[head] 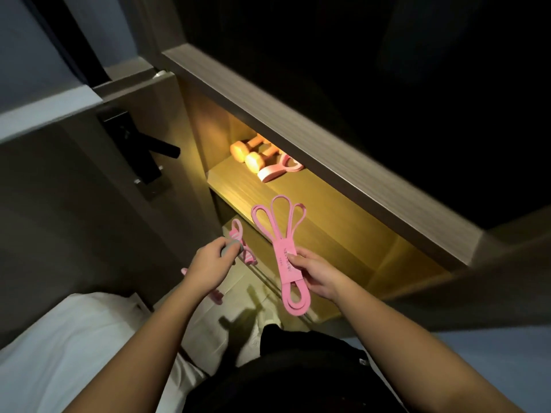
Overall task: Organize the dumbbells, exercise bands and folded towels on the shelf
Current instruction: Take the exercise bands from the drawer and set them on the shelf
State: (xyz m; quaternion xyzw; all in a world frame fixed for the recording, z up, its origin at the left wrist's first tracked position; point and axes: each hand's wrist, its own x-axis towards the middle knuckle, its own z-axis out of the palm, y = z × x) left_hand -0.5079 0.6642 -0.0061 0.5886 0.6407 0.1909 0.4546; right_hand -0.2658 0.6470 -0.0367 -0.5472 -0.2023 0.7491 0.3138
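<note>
Band shelving step
Right hand pinched bundle; left hand gripped handled band; next move required both on shelf.

Black door handle at left, white bedding below, dark fabric at bottom centre.

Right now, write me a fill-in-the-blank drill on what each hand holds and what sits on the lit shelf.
The right hand pinches a folded ___ exercise band.
On the lit shelf lie ___ dumbbells.
The left hand grips a second band by its ___ handle.
Missing words: pink; two; grey.
</note>
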